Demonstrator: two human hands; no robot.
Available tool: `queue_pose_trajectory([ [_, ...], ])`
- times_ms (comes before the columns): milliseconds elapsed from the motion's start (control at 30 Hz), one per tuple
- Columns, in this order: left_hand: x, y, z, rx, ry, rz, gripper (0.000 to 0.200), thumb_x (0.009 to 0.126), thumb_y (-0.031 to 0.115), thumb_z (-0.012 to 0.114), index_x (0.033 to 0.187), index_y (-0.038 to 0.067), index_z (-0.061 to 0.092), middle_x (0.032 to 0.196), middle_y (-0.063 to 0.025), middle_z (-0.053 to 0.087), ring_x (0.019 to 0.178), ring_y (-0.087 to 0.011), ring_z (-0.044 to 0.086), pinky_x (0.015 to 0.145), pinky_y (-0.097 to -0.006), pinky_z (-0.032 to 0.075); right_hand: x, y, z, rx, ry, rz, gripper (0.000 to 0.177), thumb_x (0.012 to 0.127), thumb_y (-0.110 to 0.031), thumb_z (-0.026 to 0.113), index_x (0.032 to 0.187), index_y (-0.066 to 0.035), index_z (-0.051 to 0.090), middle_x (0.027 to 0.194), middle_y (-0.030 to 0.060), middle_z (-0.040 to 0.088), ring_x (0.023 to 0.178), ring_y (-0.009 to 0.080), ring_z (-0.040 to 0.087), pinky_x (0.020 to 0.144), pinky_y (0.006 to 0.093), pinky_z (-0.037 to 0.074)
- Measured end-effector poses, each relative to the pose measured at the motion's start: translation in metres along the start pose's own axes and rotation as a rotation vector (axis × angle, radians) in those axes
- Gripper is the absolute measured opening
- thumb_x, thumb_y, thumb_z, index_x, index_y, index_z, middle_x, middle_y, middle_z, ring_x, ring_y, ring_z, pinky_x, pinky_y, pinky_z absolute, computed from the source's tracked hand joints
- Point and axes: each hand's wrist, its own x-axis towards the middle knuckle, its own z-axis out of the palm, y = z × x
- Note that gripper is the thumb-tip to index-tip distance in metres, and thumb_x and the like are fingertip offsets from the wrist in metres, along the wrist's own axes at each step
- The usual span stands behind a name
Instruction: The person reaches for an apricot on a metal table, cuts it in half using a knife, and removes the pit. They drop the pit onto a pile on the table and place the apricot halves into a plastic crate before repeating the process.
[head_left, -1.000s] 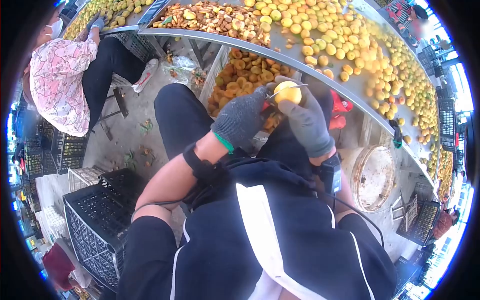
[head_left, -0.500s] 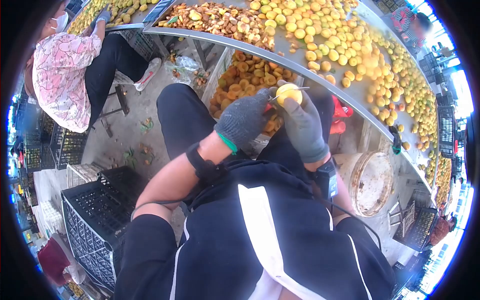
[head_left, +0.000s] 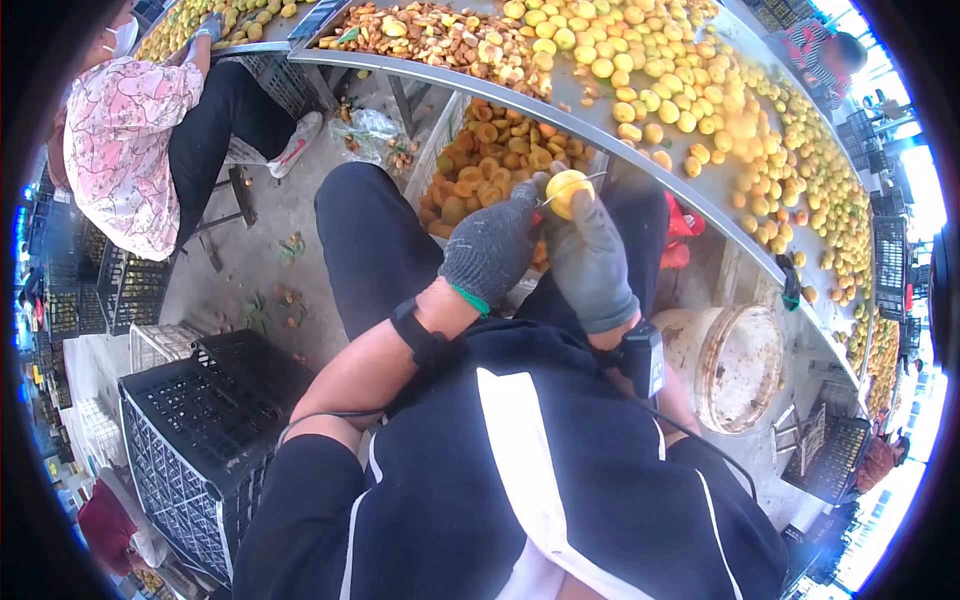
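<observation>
Both my hands wear grey knit gloves and meet above my lap. My right hand (head_left: 590, 262) grips a yellow apricot (head_left: 562, 188) at its fingertips. My left hand (head_left: 490, 245) holds a small knife (head_left: 575, 180), and the thin blade lies across the top of the fruit. Just beyond the hands stands a crate of halved orange apricots (head_left: 490, 160), partly under the table edge.
A long metal table (head_left: 640, 150) carries many whole yellow apricots (head_left: 690, 90) and a heap of pits and scraps (head_left: 430, 35). A seated person in a floral top (head_left: 125, 140) works at the left. Black crate (head_left: 190, 420) at my left, white bucket (head_left: 740, 365) at my right.
My two hands have drawn slightly lower and closer to my body with the apricot and knife. The blade still rests on the fruit.
</observation>
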Motion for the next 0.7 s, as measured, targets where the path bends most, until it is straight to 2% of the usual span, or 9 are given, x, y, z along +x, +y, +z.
queue_pose_trajectory([
  [33, -0.003, -0.001, 0.002, 0.000, 0.031, 0.008, 0.026, 0.089, 0.018, 0.061, 0.109, 0.005, 0.053, 0.073, -0.0182, 0.065, 0.071, -0.0358, 0.066, 0.060, -0.0464, 0.052, -0.001, 0.004, 0.002, 0.181, 0.020, 0.037, 0.050, 0.100, -0.030, 0.051, 0.137, 0.004, 0.044, 0.128, 0.0119, 0.057, 0.119, 0.0215, 0.052, 0.105, 0.0353, 0.038],
  [100, -0.005, -0.004, 0.002, 0.000, 0.061, 0.014, 0.024, 0.089, 0.018, 0.060, 0.109, 0.006, 0.054, 0.072, -0.0173, 0.065, 0.069, -0.0350, 0.066, 0.059, -0.0458, 0.052, -0.003, 0.003, 0.005, 0.205, 0.011, 0.083, 0.050, 0.101, -0.032, 0.051, 0.136, 0.003, 0.045, 0.128, 0.0120, 0.057, 0.119, 0.0213, 0.052, 0.104, 0.0350, 0.039],
  [167, -0.001, -0.011, -0.003, 0.131, -0.024, 0.031, 0.025, 0.089, 0.017, 0.059, 0.111, 0.006, 0.054, 0.072, -0.0158, 0.065, 0.068, -0.0336, 0.067, 0.057, -0.0450, 0.052, 0.000, 0.000, 0.003, 0.227, -0.003, 0.125, 0.050, 0.101, -0.034, 0.050, 0.135, 0.003, 0.046, 0.129, 0.0122, 0.056, 0.119, 0.0211, 0.052, 0.103, 0.0348, 0.040],
  [233, 0.004, -0.018, -0.006, 0.177, -0.033, 0.074, 0.025, 0.089, 0.017, 0.058, 0.112, 0.006, 0.054, 0.073, -0.0151, 0.066, 0.068, -0.0329, 0.067, 0.056, -0.0448, 0.052, 0.004, -0.006, -0.007, -0.169, -0.022, 0.080, 0.051, 0.100, -0.038, 0.050, 0.132, 0.003, 0.049, 0.127, 0.0122, 0.058, 0.113, 0.0211, 0.055, 0.100, 0.0342, 0.041],
  [367, -0.002, -0.004, -0.011, 0.182, -0.042, 0.056, 0.026, 0.088, 0.015, 0.058, 0.113, 0.006, 0.055, 0.075, -0.0146, 0.066, 0.069, -0.0332, 0.067, 0.057, -0.0448, 0.052, 0.004, -0.002, 0.001, -0.288, 0.024, 0.033, 0.048, 0.100, -0.036, 0.052, 0.130, 0.001, 0.052, 0.122, 0.0103, 0.059, 0.114, 0.0201, 0.054, 0.104, 0.0336, 0.038],
  [433, -0.008, -0.004, -0.003, 0.135, -0.033, 0.038, 0.026, 0.089, 0.015, 0.057, 0.113, 0.006, 0.055, 0.075, -0.0152, 0.066, 0.070, -0.0337, 0.067, 0.058, -0.0450, 0.052, 0.001, 0.012, 0.003, 0.145, 0.132, 0.067, 0.048, 0.099, -0.037, 0.054, 0.127, 0.001, 0.053, 0.118, 0.0098, 0.061, 0.111, 0.0190, 0.055, 0.101, 0.0314, 0.039],
  [567, -0.014, -0.013, 0.000, 0.090, -0.047, 0.041, 0.021, 0.091, 0.016, 0.053, 0.109, 0.005, 0.051, 0.077, -0.0177, 0.067, 0.076, -0.0349, 0.068, 0.061, -0.0469, 0.053, 0.001, 0.020, -0.003, 0.318, 0.117, 0.178, 0.046, 0.099, -0.037, 0.054, 0.126, 0.001, 0.053, 0.116, 0.0090, 0.062, 0.109, 0.0183, 0.057, 0.100, 0.0311, 0.040],
  [667, -0.003, -0.023, -0.008, 0.102, -0.119, 0.053, 0.022, 0.090, 0.015, 0.053, 0.110, 0.005, 0.051, 0.079, -0.0187, 0.067, 0.076, -0.0357, 0.068, 0.062, -0.0473, 0.053, 0.006, 0.012, -0.013, 0.144, 0.056, 0.221, 0.045, 0.100, -0.033, 0.054, 0.128, 0.001, 0.051, 0.115, 0.0089, 0.062, 0.109, 0.0185, 0.058, 0.101, 0.0316, 0.041],
  [700, -0.003, -0.025, -0.008, 0.103, -0.120, 0.054, 0.022, 0.090, 0.015, 0.053, 0.110, 0.005, 0.051, 0.079, -0.0187, 0.067, 0.076, -0.0357, 0.068, 0.062, -0.0473, 0.053, 0.009, 0.008, -0.013, -0.087, 0.041, 0.155, 0.043, 0.100, -0.030, 0.054, 0.129, 0.002, 0.050, 0.116, 0.0088, 0.062, 0.108, 0.0187, 0.059, 0.101, 0.0317, 0.042],
])
